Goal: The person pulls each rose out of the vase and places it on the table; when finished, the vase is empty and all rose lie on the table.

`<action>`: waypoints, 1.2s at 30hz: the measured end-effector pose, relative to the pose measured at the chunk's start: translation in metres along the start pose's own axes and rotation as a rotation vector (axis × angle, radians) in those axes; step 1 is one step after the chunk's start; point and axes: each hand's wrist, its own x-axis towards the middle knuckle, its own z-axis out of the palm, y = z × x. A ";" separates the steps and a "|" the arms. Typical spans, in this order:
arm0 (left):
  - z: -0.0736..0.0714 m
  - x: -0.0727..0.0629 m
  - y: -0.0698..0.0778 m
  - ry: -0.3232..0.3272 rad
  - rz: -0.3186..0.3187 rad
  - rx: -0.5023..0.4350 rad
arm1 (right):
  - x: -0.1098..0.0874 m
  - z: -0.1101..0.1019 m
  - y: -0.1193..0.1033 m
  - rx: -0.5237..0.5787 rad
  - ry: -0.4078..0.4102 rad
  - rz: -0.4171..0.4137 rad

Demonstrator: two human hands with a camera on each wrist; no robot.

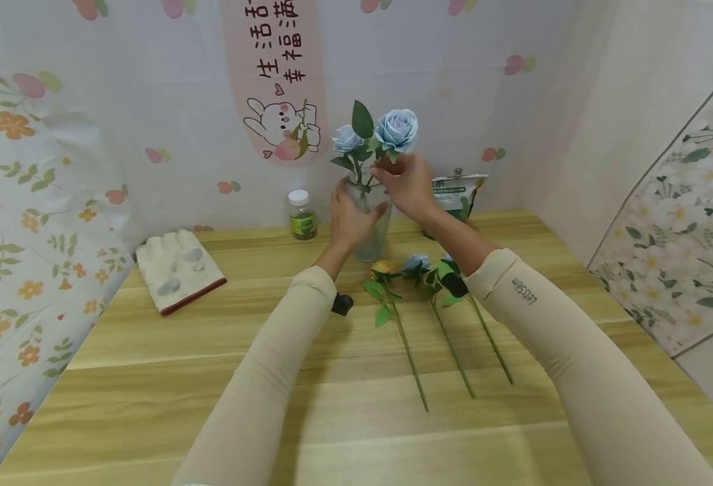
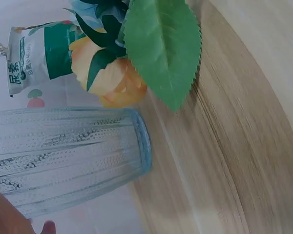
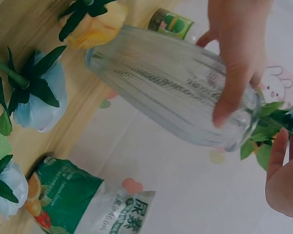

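Note:
A clear ribbed glass vase stands upright near the back edge of the table. My left hand grips its upper part, thumb and fingers around the glass. Above the rim, my right hand pinches the stem of a large blue rose. Beside it, a smaller blue rose stands in the vase mouth with green leaves. In the right wrist view, the fingertips of the right hand are at the stems just outside the rim. The lower stem ends are hard to make out through the glass.
In front of the vase lie a yellow rose, a blue rose and another blue one, stems toward me. A white-capped jar stands left of the vase, a clipped green-and-white bag right. White gloves lie at the left.

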 end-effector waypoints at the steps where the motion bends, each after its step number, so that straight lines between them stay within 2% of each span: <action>1: 0.000 0.000 0.001 0.001 -0.004 -0.006 | -0.001 -0.001 -0.003 0.009 0.002 0.000; 5: 0.000 0.000 0.003 -0.016 -0.028 -0.050 | -0.004 -0.004 -0.013 0.032 0.008 0.000; 11: -0.003 0.001 0.003 -0.077 -0.072 -0.013 | -0.008 -0.012 -0.024 0.079 0.082 -0.038; 16: -0.004 0.002 0.002 -0.079 -0.059 0.007 | -0.014 -0.022 -0.031 0.091 0.119 -0.075; 20: -0.005 0.002 0.002 -0.088 -0.042 0.008 | -0.022 -0.031 -0.038 0.158 0.148 -0.054; 26: -0.006 0.004 0.001 -0.112 -0.061 0.003 | -0.032 -0.042 -0.045 0.273 0.179 -0.088; 31: -0.006 0.005 0.001 -0.110 -0.073 0.001 | -0.040 -0.050 -0.051 0.403 0.208 -0.194; 34: -0.006 0.005 0.001 -0.111 -0.074 -0.009 | -0.048 -0.057 -0.055 0.440 0.237 -0.274; 36: -0.007 0.005 0.002 -0.112 -0.073 -0.016 | -0.055 -0.063 -0.056 0.464 0.251 -0.293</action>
